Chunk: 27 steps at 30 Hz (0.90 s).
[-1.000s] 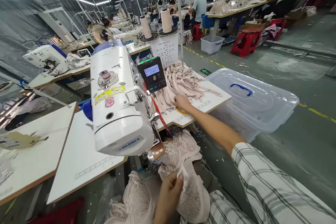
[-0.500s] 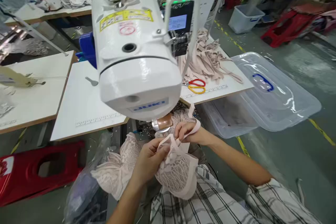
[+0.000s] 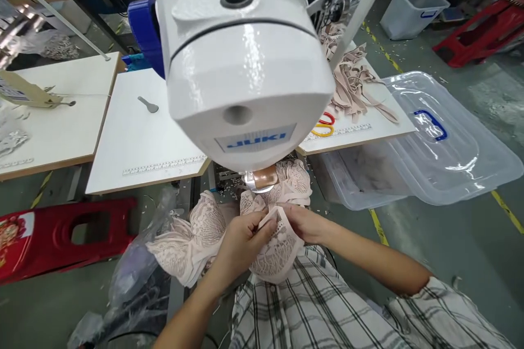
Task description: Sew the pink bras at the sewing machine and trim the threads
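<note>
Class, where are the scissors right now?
In the head view, the scissors lie right of centre on the white table, near the straps, partly hidden behind the machine.

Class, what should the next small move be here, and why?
Probably guide the cup toward the machine: the left grip pinches its top edge, the right grip is partly hidden behind it, and the machine stands just beyond.
</note>
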Tool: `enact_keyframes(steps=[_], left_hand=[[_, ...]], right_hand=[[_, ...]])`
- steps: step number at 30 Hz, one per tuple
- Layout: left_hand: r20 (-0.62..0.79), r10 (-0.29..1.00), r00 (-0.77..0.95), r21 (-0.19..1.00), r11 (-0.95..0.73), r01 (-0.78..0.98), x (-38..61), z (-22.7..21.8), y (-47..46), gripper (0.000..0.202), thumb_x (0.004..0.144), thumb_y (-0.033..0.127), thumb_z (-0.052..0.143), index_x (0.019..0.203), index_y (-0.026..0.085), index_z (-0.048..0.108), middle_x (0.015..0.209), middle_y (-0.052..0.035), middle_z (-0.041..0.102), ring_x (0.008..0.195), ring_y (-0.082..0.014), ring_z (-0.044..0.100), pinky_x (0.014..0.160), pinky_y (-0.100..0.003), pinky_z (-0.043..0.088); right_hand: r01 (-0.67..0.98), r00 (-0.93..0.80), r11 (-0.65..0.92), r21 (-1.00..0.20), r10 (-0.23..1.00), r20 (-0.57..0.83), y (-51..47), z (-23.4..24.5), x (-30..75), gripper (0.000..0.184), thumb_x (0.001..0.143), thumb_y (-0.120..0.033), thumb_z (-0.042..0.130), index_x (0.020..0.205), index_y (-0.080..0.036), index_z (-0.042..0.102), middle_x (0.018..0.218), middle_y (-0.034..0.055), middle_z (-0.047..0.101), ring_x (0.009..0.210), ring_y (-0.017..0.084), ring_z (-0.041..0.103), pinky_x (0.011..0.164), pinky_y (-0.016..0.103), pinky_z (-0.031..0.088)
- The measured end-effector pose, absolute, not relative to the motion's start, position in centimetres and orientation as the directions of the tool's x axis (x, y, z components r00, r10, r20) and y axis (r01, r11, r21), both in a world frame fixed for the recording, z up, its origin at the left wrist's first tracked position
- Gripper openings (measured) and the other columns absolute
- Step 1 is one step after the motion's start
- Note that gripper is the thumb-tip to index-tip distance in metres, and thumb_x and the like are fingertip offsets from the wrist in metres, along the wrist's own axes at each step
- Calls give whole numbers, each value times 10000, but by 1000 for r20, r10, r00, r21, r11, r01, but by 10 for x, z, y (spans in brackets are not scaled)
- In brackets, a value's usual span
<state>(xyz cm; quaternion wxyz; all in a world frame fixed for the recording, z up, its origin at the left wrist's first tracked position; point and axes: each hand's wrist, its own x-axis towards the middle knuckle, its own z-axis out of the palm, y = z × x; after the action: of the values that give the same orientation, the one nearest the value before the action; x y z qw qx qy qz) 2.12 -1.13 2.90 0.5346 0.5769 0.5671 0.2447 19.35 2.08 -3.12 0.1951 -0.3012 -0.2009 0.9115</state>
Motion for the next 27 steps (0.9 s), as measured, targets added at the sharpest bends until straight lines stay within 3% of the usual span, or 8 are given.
enact_keyframes(steps=[3, 7, 12, 15, 18, 22, 25, 27], left_hand=[[-302, 929, 216, 885, 189, 426, 22, 29, -11, 355, 895, 426, 496, 641, 180, 530, 579, 36, 468, 565, -106, 417, 527, -219, 303], [-248, 955, 162, 874, 149, 461, 19, 28, -10, 382, 903, 430, 477, 609, 187, 493, 553, 44, 438, 538, -99, 402, 508, -217, 287], [-193, 970, 146, 832, 83, 549, 17, 25, -9, 359, 918, 402, 483, 644, 183, 559, 537, 49, 444, 522, -97, 405, 504, -221, 279], [-188, 963, 192, 833, 53, 551, 16, 24, -7, 345, 925, 372, 489, 647, 185, 573, 519, 51, 441, 500, -99, 402, 494, -227, 279], [-135, 965, 223, 868, 6, 497, 17, 24, -6, 289, 910, 331, 535, 671, 182, 601, 627, 17, 523, 582, -118, 484, 525, -225, 341], [22, 986, 167, 943, -76, 324, 31, 15, -16, 183, 914, 348, 587, 857, 186, 651, 926, -59, 633, 786, -160, 586, 604, -235, 446], [84, 996, -9, 958, -78, 275, 43, 5, -23, 126, 972, 305, 515, 940, 203, 582, 708, 27, 605, 556, -98, 517, 491, -194, 387], [215, 976, -33, 914, -189, 360, 43, 2, -22, 137, 978, 252, 508, 1100, 207, 554, 642, 64, 594, 467, -78, 477, 453, -181, 354]], right_hand=[[-318, -622, -794, -518, 587, -519, 33, -18, 195, 327, 619, -372, 883, 803, -171, 702, 648, -45, 640, 575, 72, 559, 605, 201, 443], [-401, -507, -695, -597, 711, -487, 52, -7, 212, 284, 605, -364, 889, 741, -182, 718, 601, -59, 586, 557, 57, 517, 580, 180, 435], [-129, -657, -494, -860, 692, -299, 57, 12, 222, 251, 712, -415, 822, 800, -189, 758, 1029, 47, 692, 890, 148, 629, 813, 281, 506], [48, -663, -220, -974, 722, -196, 54, 22, 214, 222, 816, -416, 737, 850, -199, 765, 937, 43, 693, 822, 145, 616, 738, 269, 493], [112, -609, -24, -993, 788, -88, 51, 25, 209, 204, 857, -390, 696, 850, -203, 776, 841, 39, 694, 751, 141, 609, 664, 255, 472], [-37, -556, -131, -991, 826, -89, 49, 27, 210, 188, 844, -379, 710, 899, -215, 782, 918, 43, 726, 792, 145, 655, 668, 248, 502], [-69, -548, -225, -972, 823, -152, 55, 29, 212, 210, 832, -405, 720, 899, -215, 776, 909, 37, 728, 788, 143, 658, 675, 250, 516], [-61, -554, -240, -969, 816, -167, 63, 29, 214, 240, 852, -437, 692, 895, -214, 770, 899, 37, 722, 791, 144, 650, 692, 260, 523]])
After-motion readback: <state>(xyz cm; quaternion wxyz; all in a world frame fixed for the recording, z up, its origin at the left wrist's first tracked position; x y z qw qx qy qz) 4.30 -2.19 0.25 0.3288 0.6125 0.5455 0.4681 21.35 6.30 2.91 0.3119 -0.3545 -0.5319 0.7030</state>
